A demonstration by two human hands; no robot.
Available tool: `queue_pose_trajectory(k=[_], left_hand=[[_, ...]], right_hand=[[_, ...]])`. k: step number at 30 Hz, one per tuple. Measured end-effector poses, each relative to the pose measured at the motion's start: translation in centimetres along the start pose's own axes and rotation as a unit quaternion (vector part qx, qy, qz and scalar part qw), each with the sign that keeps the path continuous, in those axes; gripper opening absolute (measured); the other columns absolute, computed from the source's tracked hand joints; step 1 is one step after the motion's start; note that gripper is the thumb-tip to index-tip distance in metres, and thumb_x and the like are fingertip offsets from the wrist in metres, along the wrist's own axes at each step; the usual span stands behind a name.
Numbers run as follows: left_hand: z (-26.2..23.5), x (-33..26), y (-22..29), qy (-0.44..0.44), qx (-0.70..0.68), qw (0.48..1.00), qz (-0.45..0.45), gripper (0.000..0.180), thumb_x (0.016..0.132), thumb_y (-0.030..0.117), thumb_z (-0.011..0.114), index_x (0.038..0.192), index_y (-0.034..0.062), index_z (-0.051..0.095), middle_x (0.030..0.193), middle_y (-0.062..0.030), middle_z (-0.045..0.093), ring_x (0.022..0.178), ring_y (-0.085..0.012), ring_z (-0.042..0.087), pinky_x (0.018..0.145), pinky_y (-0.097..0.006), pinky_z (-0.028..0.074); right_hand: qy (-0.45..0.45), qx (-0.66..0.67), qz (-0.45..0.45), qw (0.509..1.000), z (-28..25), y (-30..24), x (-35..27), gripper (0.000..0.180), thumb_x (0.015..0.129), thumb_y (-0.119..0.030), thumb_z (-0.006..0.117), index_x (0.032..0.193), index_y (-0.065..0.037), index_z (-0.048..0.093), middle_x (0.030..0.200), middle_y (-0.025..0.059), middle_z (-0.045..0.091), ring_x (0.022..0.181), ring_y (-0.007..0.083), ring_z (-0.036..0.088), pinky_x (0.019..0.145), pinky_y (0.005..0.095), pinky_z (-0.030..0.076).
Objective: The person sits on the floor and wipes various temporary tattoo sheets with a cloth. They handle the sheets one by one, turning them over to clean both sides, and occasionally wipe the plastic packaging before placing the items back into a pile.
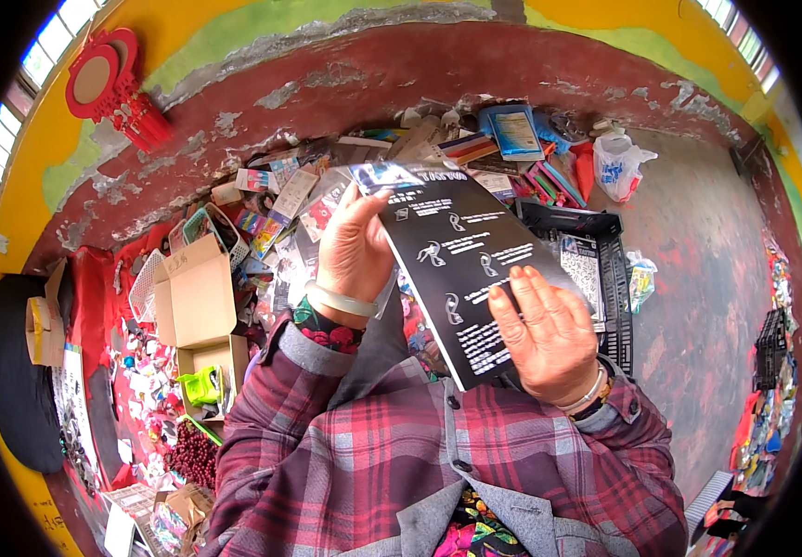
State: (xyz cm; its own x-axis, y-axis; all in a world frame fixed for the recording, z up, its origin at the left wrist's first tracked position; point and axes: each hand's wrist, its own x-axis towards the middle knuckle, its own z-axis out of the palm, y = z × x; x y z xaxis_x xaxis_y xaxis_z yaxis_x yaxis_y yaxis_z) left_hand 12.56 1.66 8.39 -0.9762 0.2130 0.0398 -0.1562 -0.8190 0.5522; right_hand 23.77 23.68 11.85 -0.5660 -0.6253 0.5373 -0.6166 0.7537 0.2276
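Observation:
In front of my chest is a flat black packet (461, 246) with white print and small line drawings, tilted with its upper end to the left. My left hand (355, 239) grips its upper left edge, thumb on the face and the other fingers behind. Across the lower right of the packet lies my right hand (549, 339), back upward, its fingers stretched flat on the surface. Part of the packet is hidden under that hand. Just beyond it stands a black plastic crate (616, 325) holding a black-and-white patterned sheet (582, 269).
Piled along the wall are packets, a blue pouch (515, 133) and a white plastic bag (620, 165). To the left stand an open cardboard box (199, 302), a white basket (146, 288) and dark red beads (191, 453). Small goods line the right wall (761, 436).

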Motion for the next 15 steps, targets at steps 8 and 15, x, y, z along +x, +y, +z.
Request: queue_pose_trajectory(k=[8,15], left_hand=[[-0.5,2.1,0.4,0.024,0.056,0.998,-0.029,0.031,0.082,-0.003,0.047,0.112,0.0025,0.05,0.094,-0.0107,0.063,0.079,-0.0208,0.065,0.072,-0.032,0.056],[-1.4,2.1,1.7,0.01,0.083,0.996,-0.032,0.035,0.082,-0.004,0.045,0.116,-0.0002,0.048,0.097,-0.013,0.062,0.081,-0.0224,0.065,0.074,-0.034,0.056]], right_hand=[[-0.004,0.023,-0.044,0.999,1.1,-2.2,0.8,0.043,0.079,-0.02,0.055,0.118,-0.002,0.057,0.107,0.0248,0.06,0.096,0.0316,0.061,0.073,0.0336,0.048],[-0.151,0.287,-0.038,0.945,0.9,-1.6,1.4,0.065,0.072,-0.039,0.067,0.126,-0.006,0.05,0.125,0.0186,0.05,0.117,0.0303,0.047,0.09,0.0406,0.04]])
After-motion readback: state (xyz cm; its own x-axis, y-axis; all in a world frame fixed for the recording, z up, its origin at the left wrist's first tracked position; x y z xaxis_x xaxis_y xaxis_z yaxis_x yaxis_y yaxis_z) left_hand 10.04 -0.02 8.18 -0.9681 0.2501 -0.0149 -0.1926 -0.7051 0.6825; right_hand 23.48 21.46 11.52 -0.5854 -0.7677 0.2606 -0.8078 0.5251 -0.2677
